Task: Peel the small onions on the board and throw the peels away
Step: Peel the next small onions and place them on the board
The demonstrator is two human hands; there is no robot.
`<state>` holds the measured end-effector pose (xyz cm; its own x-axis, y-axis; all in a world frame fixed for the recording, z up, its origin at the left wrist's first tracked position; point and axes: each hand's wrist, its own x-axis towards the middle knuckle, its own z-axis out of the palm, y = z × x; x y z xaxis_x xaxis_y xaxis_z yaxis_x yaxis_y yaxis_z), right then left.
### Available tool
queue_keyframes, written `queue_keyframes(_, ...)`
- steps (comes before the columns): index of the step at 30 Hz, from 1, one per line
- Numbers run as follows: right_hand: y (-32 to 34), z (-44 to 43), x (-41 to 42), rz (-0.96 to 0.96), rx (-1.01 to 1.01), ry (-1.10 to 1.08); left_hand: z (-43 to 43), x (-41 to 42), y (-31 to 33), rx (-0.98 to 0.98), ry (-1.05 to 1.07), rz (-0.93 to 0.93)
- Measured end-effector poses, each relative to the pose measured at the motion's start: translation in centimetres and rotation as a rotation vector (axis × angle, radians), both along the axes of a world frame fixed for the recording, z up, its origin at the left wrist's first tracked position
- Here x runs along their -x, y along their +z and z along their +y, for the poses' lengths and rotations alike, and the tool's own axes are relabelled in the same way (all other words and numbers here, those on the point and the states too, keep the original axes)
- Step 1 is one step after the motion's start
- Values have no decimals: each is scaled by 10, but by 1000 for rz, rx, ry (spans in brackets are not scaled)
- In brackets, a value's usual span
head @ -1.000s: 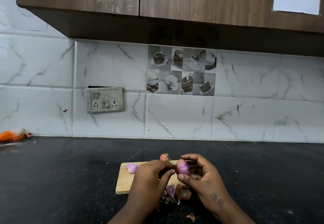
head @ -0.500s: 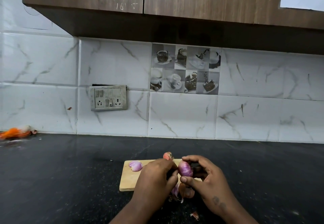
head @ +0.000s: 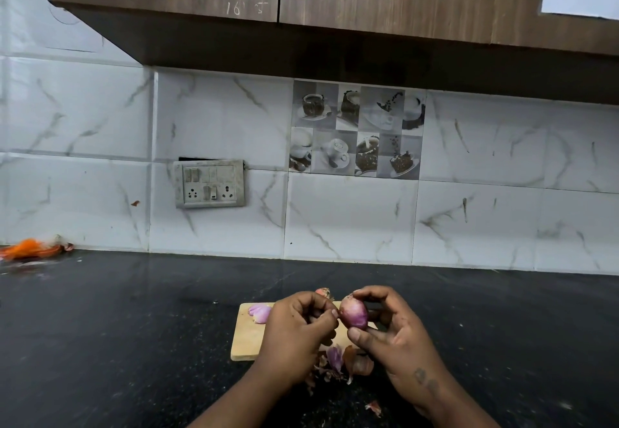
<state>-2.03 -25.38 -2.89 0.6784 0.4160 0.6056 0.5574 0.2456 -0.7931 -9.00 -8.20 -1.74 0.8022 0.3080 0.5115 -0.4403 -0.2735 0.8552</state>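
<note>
My right hand (head: 395, 333) holds a small purple onion (head: 354, 313) between thumb and fingertips, just above a small wooden board (head: 246, 337). My left hand (head: 298, 333) has its fingertips pinched at the onion's left side, on its skin. A peeled pale purple onion (head: 260, 312) lies on the board's far left corner. An unpeeled reddish onion (head: 323, 292) shows behind my left hand. Loose peels (head: 338, 362) lie in a heap on the counter at the board's near edge, between my wrists.
The black stone counter (head: 134, 327) runs wide on both sides. One stray peel (head: 374, 407) lies near my right forearm. An orange scrap (head: 30, 248) sits at the far left by the tiled wall. A switch panel (head: 210, 183) is on the wall under wooden cabinets.
My hands have kept working the same onion, turning it slightly, with my left fingertips now at its left side. The view shifted a little to the left.
</note>
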Motion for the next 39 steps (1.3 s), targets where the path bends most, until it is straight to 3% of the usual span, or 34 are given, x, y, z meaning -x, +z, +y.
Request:
queue_keyframes(6, -2, 0, -4, -2, -37, 6, -1, 2, -5, -191, 36, -117)
queue_keyframes(17, 1, 0, -2, 47, 25, -44, 0, -2, -10, -556, 295, -283)
queue_keyframes(25, 2, 3, 0, -15, 133, -170, 0, -4, -12, -637, 335, -286)
queue_keyframes(32, 1, 5, 4, 40, 133, -126, -4, -4, -11, -773, 391, -268)
queue_keyframes(39, 6, 1, -4, 58, -40, -174, -9, -4, -17, -799, 337, -244)
